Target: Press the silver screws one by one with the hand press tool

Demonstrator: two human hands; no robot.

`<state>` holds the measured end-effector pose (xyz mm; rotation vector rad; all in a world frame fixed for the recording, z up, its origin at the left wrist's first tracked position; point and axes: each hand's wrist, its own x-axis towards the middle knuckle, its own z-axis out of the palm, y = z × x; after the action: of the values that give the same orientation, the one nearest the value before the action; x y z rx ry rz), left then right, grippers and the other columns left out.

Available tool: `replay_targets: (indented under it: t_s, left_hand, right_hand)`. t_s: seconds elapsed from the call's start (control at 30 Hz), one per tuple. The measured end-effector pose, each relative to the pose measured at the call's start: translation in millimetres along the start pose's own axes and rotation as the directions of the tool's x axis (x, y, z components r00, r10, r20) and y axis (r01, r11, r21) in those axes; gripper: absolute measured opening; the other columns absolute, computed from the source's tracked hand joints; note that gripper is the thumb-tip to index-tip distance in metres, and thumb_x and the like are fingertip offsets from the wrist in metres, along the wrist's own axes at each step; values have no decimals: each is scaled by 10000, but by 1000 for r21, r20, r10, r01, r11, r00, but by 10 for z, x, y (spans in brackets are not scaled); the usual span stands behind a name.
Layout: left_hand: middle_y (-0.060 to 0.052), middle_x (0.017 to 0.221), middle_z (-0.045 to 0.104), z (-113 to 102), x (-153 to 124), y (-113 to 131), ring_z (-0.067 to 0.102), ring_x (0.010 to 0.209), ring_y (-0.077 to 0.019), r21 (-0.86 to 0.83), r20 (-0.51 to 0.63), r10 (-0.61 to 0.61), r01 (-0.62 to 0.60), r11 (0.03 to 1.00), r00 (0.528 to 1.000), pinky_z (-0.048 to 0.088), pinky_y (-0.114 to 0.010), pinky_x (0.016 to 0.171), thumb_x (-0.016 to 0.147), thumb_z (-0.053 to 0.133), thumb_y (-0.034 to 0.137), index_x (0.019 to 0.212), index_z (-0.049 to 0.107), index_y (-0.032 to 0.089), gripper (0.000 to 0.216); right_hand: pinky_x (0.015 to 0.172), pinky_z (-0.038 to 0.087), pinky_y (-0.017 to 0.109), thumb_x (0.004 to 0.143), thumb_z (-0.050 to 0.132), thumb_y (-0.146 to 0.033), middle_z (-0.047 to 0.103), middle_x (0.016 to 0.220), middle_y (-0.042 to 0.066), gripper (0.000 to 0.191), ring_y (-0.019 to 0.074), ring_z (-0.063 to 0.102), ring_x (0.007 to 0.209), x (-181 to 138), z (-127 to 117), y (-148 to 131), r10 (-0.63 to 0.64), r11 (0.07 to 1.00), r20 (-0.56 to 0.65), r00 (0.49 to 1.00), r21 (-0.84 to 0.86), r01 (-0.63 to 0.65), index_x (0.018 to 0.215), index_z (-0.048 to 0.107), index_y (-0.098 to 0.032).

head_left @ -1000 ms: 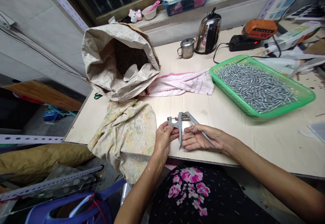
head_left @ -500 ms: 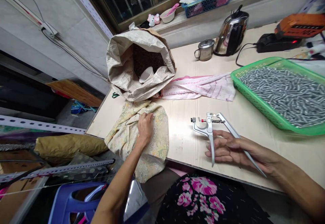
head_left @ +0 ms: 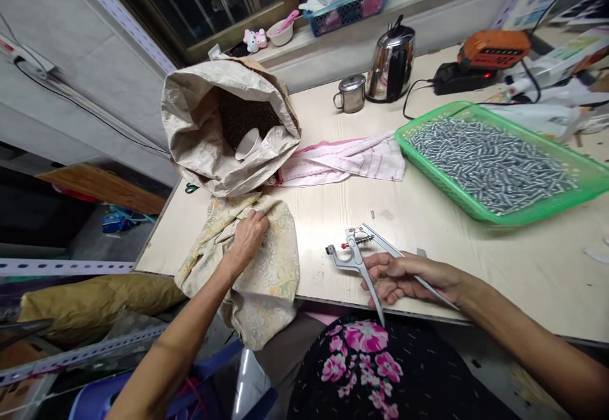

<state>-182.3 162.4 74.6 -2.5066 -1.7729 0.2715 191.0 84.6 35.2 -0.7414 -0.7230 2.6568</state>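
My right hand [head_left: 397,278] holds silvery snap-fastener pliers [head_left: 358,260] near the front table edge. Its fingers pass loosely between the spread handles, and the jaws, with a red tip on one side, stand apart with nothing visible between them. A small metal piece [head_left: 372,214] shows just beyond the pliers' head. My left hand [head_left: 250,235] rests on a crumpled yellow floral cloth [head_left: 278,261], its fingers curled together; what they pinch, if anything, is hidden. Behind the cloth, an open woven sack [head_left: 190,115] contains dark small pieces and a white cup [head_left: 248,145].
A green basket [head_left: 442,198] full of small metal cylinders stands at the right. Farther back are a pink-white towel [head_left: 352,163], a lidded metal mug [head_left: 352,96], a kettle [head_left: 390,65] and an orange battery [head_left: 495,49] on a charger. Green-handled scissors [head_left: 191,188] lie beside the sack.
The view has swung right. A small metal piece seen at the pliers' jaws earlier is gone from there; one now shows beyond the tool. My left hand stays on the cloth.
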Motion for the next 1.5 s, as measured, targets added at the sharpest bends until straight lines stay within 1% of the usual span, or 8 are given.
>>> replay_targets:
  t_s: [0.1, 0.23, 0.33, 0.43, 0.87, 1.2, 1.37, 1.5]
  left_hand:
    - [-106, 914, 692, -83, -102, 230, 593, 910, -242, -295, -98, -39, 9, 955, 994, 465, -348, 798, 938, 484, 236, 877, 690, 156, 229]
    - [-47, 816, 708, -219, -225, 735, 631, 759, -172, -744, -34, -17, -13, 668, 999, 472, -274, 708, 883, 588, 300, 817, 706, 184, 178]
    - [-45, 801, 715, -269, -236, 1022, 635, 733, -159, -861, 28, 13, 17, 508, 1000, 464, -251, 675, 851, 628, 332, 797, 719, 180, 185]
    - [-52, 800, 719, -257, -194, 1125, 637, 719, -156, -896, 67, 7, 57, 441, 998, 462, -244, 665, 827, 648, 315, 789, 728, 168, 171]
    - [-42, 806, 705, -314, -120, 1168, 630, 736, -156, -783, 115, 207, -39, 621, 972, 458, -248, 689, 856, 605, 227, 787, 707, 180, 132]
    - [-34, 827, 680, -216, -152, 1031, 608, 719, -154, -709, 109, 294, -133, 692, 950, 460, -256, 688, 928, 526, 298, 908, 666, 196, 174]
    - [-38, 880, 666, -210, -174, 1005, 609, 783, -159, -703, 90, 332, -176, 689, 939, 456, -262, 722, 953, 487, 312, 944, 642, 196, 193]
    - [-42, 891, 639, -264, -170, 1004, 587, 789, -153, -695, 71, 357, -211, 687, 931, 448, -262, 733, 970, 459, 320, 933, 626, 189, 215]
  right_hand:
    - [638, 529, 223, 746, 579, -206, 699, 1033, 112, 378, 215, 727, 879, 16, 9, -61, 29, 999, 43, 999, -30, -28, 1117, 578, -133]
    - [601, 531, 189, 758, 598, -219, 717, 1002, 105, 351, 150, 723, 773, 49, 44, -142, 61, 996, 30, 998, -75, -58, 1098, 594, -134]
    - [587, 529, 170, 749, 610, -209, 718, 970, 86, 357, 126, 715, 730, 71, 51, -173, 81, 992, 26, 996, -96, -78, 1098, 593, -135]
    - [573, 524, 168, 727, 600, -189, 713, 942, 59, 373, 132, 719, 730, 80, 36, -176, 96, 991, 24, 995, -92, -93, 1098, 589, -147]
    - [720, 583, 258, 787, 603, -228, 697, 973, 71, 428, 149, 718, 771, 36, 67, -201, 99, 981, 30, 995, -171, -92, 1206, 571, -148]
    - [795, 601, 298, 830, 625, -253, 656, 1208, 141, 591, 171, 719, 871, 18, 179, -186, 8, 983, -47, 999, -185, -17, 1394, 466, -177]
    - [850, 599, 347, 816, 628, -245, 638, 1248, 151, 552, 211, 704, 976, 18, 240, -156, -59, 983, -78, 995, -179, 45, 1350, 501, -182]
    - [843, 596, 379, 795, 624, -223, 637, 1160, 119, 301, 236, 700, 979, 36, 229, -130, -111, 984, -95, 989, -150, 96, 1085, 565, -164]
